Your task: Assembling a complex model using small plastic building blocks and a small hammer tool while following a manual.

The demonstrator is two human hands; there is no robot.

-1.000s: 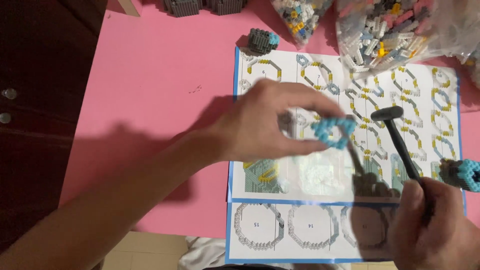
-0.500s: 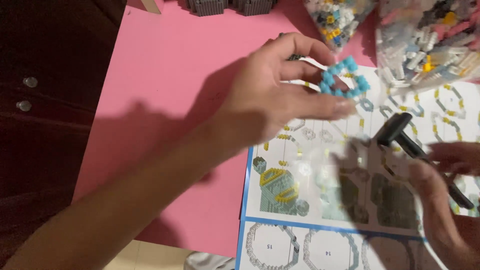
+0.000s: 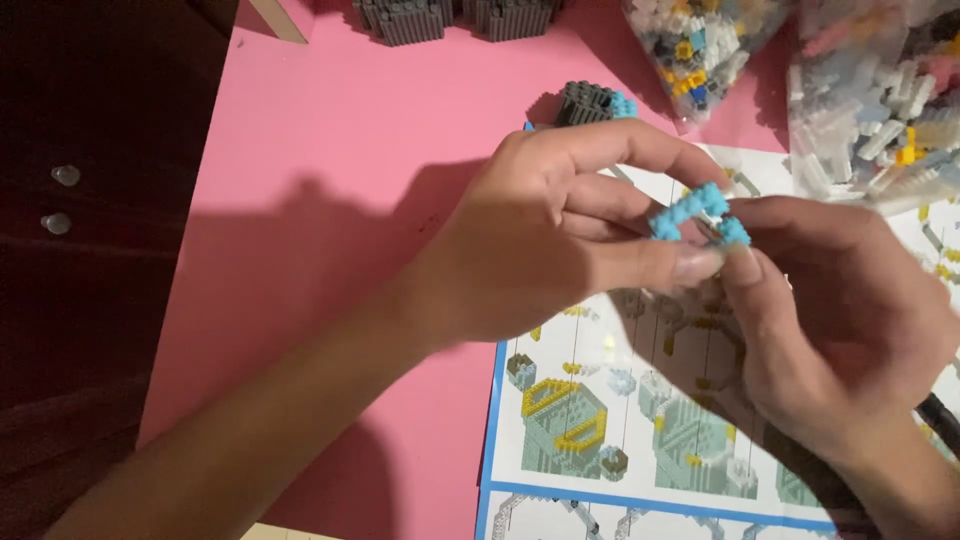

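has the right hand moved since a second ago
Yes. The right hand came up off the lower instruction sheet to meet the blue brick ring in the left hand.

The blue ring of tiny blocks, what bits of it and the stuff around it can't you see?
- Blue ring, head view: its far side hides behind the left hand and right hand.
- Instruction sheet: middle covered by both hands; right and bottom cut off by the edges.
- Bags of bricks: cut off at the top, blurred.
- Grey block pieces: cut off at the top.
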